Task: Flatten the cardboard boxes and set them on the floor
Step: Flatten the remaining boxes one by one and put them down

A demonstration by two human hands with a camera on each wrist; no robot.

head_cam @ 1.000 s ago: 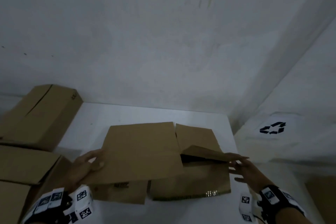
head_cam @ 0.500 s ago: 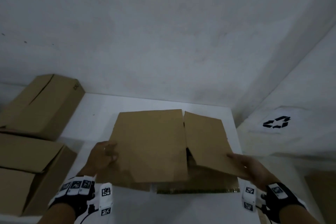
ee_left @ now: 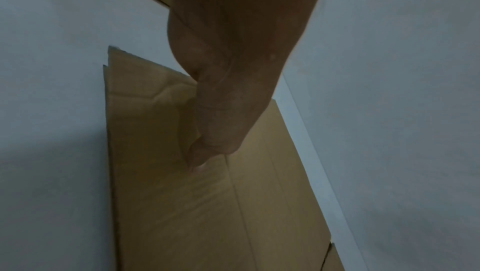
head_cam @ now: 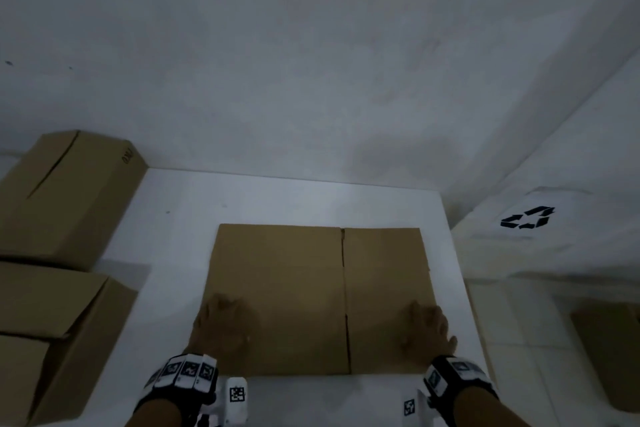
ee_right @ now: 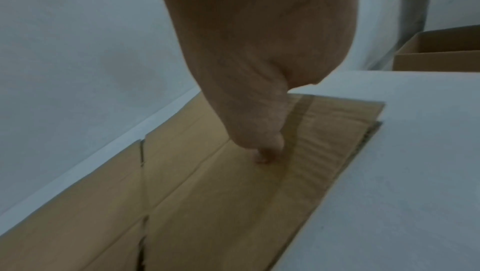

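Note:
A brown cardboard box (head_cam: 311, 288) lies pressed flat on the white table (head_cam: 277, 198), its two flaps meeting at a seam down the middle. My left hand (head_cam: 223, 326) presses palm-down on its near left part, fingers spread. My right hand (head_cam: 427, 331) presses on its near right corner. The left wrist view shows a fingertip (ee_left: 200, 162) touching the flattened box (ee_left: 182, 203). In the right wrist view, fingertips (ee_right: 265, 156) push down on the flattened box (ee_right: 207, 203).
Two assembled cardboard boxes sit at the table's left: one at the back (head_cam: 65, 198), one nearer (head_cam: 52, 340). A white bin with a recycling symbol (head_cam: 528, 217) stands to the right. Brown cardboard (head_cam: 609, 357) lies low at the far right. A white wall rises behind.
The raised flaps have come down and the box now lies flat. Both hands moved from the box's side edges onto its top near corners and press down.

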